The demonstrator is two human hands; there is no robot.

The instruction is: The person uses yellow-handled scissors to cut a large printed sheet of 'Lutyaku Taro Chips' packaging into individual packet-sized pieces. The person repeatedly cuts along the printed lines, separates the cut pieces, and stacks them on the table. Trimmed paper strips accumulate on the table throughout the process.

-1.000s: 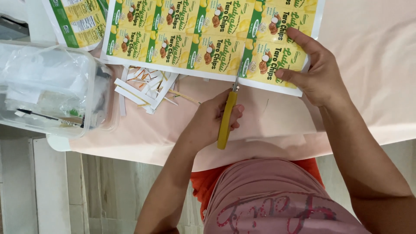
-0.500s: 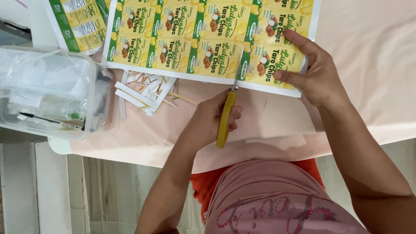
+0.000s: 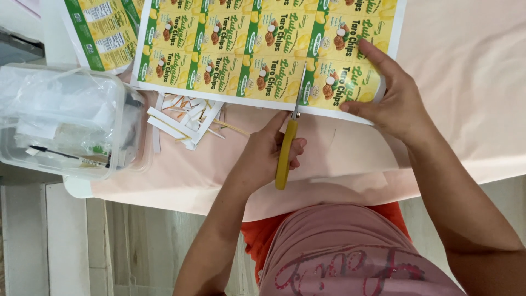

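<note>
A peach cloth (image 3: 471, 109) is covering the table. On it a printed label sheet (image 3: 263, 49) is lying; the right hand (image 3: 397, 101) is pressing its near corner flat, while the left hand (image 3: 268, 156) is clamping yellow-handled scissors (image 3: 289, 137) (blades in the sheet's near edge). Paper offcuts (image 3: 183, 118) are lying left of the scissors.

Your left hand (image 3: 268, 156): bare, no ring, watch or glove, forearm uncovered to the elbow. Your right hand (image 3: 397, 104): likewise bare, forearm unsleeved. Your top (image 3: 350, 257): dusty pink knit fabric, darker pink looping script across the front, partly cut off by the frame. Your lower garment (image 3: 257, 241): orange-red, showing beneath the top's hem.
</note>
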